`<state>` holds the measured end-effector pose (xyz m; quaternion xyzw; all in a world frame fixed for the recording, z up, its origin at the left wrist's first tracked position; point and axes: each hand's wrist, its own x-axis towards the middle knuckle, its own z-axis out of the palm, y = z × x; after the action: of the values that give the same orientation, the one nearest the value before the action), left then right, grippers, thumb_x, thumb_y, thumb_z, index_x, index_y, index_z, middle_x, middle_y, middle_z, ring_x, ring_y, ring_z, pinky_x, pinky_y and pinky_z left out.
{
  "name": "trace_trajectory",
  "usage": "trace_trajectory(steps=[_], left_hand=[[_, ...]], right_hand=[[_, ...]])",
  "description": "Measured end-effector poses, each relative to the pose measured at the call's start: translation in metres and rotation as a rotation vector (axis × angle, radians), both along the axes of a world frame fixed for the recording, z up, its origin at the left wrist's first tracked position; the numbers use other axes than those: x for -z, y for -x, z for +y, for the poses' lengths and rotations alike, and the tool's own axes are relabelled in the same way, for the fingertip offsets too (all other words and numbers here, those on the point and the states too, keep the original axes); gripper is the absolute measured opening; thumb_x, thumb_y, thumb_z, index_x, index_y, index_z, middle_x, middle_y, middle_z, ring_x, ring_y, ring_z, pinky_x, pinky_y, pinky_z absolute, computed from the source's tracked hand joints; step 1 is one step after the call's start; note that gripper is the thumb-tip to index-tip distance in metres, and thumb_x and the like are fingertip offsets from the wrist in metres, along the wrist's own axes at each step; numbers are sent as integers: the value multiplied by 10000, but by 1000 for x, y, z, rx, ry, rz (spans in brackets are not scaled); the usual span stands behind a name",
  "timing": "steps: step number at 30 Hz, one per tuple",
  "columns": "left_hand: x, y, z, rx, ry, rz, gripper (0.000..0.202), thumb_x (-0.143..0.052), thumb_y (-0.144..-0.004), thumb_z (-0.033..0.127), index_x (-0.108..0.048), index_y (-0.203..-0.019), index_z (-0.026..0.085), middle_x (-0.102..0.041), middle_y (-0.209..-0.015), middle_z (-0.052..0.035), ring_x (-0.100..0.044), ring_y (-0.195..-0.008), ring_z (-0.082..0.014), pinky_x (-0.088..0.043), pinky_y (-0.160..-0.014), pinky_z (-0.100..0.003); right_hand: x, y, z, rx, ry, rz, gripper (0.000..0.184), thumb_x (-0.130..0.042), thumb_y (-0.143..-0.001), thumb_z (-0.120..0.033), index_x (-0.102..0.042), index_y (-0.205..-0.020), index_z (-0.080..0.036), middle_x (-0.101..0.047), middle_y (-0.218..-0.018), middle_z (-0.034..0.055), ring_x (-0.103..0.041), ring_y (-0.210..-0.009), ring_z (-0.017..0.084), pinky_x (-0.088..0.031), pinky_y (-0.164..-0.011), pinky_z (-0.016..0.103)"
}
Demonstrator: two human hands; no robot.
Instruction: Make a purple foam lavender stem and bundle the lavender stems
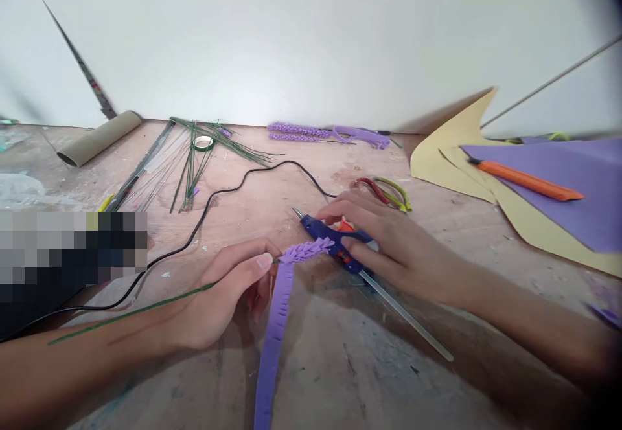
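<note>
My left hand (228, 291) pinches a green wire stem (131, 313) between thumb and fingers, just below a purple fringed foam flower spike (307, 250). From the spike's base an unwound purple foam strip (273, 352), cut along one edge, hangs toward the table's front. My right hand (374, 232) has its fingers closed around a blue hot glue gun (318, 228) with an orange trigger. The gun's metal nozzle points up and left, and a clear glue stick (408, 316) sticks out of its rear. The spike's tip overlaps the gun's body in view.
A black cable (208, 200) curves across the table. Behind lie green wires (187, 177), a tape roll (203, 143), a cardboard tube (100, 137) and finished purple flower spikes (296, 131). Scissors (396, 193) are beyond my right hand; an orange cutter (529, 181) rests on purple foam (590, 223).
</note>
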<state>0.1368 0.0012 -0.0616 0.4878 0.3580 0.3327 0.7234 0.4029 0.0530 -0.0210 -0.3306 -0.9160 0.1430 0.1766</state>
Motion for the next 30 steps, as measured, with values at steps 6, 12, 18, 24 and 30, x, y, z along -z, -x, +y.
trace_trajectory(steps=[6,12,18,24,30], left_hand=[[-3,0,0,-19,-36,107,367,-495,-1005,482,-592,-835,172,-529,-606,32,-493,-512,-91,-335,-453,-188],[-5,2,2,3,-26,56,325,-567,-966,498,-628,-932,181,-540,-617,40,-489,-506,-82,-309,-446,-178],[-4,0,0,-58,-13,49,297,-569,-983,449,-615,-872,178,-519,-655,42,-493,-544,-76,-371,-499,-184],[-4,-3,-3,-75,-99,166,272,-508,-1034,424,-618,-928,199,-533,-646,57,-483,-544,-65,-369,-513,-174],[-3,-1,-3,-64,-135,215,292,-495,-1036,473,-605,-961,213,-532,-645,57,-492,-548,-85,-375,-517,-196]], right_hand=[[13,-35,10,33,-90,-291,396,-499,-842,-111,-604,-1214,-199,-650,-1232,126,-621,-1135,345,-480,-968,560],[34,-37,18,73,-167,-203,354,-476,-892,-118,-589,-1226,-158,-639,-1243,165,-608,-1182,348,-485,-991,557],[42,-18,-4,303,-93,205,142,-591,-924,-212,-561,-1062,-227,-645,-1026,69,-636,-949,256,-519,-824,402],[36,-3,-48,120,29,409,134,-590,-920,-243,-573,-1053,-232,-642,-986,60,-641,-838,217,-511,-705,340],[46,-6,-40,-90,-144,367,104,-573,-952,-241,-556,-1048,-208,-631,-935,72,-615,-785,189,-499,-671,304]])
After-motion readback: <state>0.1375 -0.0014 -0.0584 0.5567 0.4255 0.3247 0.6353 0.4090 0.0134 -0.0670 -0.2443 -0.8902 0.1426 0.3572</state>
